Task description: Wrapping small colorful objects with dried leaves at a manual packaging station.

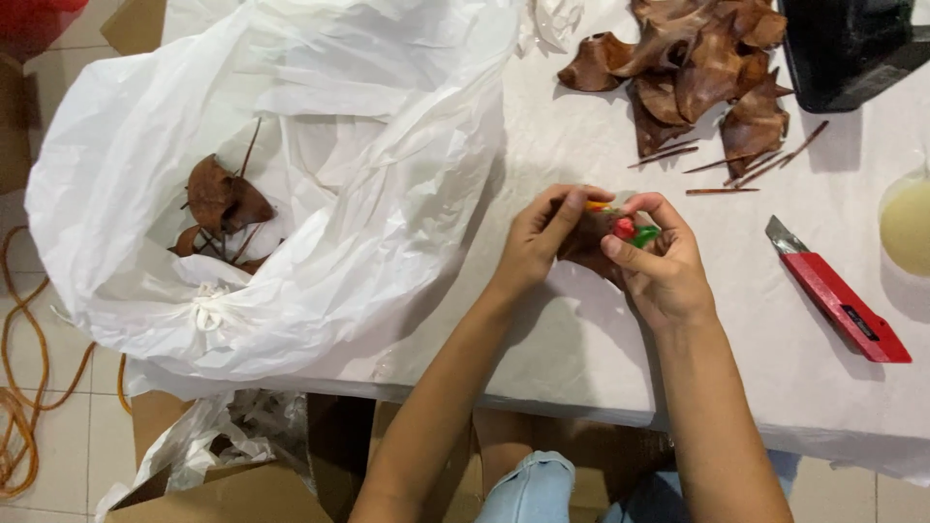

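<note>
Both hands are meeting over the middle of the white-covered table, working on one small piece. The left hand is curling its fingers around a brown dried leaf piece, thumb and fingers closed on its left side. The right hand is pinching the same piece from the right, thumb pressing on small red and green bits sitting at the top of the leaf; a bit of orange is showing just beside them, cannot tell what it is. The leaf piece is being held just above the table, between the two hands, mostly hidden by fingers.

To the left a big white plastic bag is lying open on the table edge, with a few brown dried leaves and stems sitting inside it. At the far side a pile of dried brown leaves is lying on the table, thin brown sticks scattered just beside it. A red utility knife is lying to the right of the hands, well apart from them, blade end pointing away. A black object is sitting at the top right corner, and a round pale yellowish container is cut off at the right edge. Cardboard and an orange cord are lying on the tiled floor below
</note>
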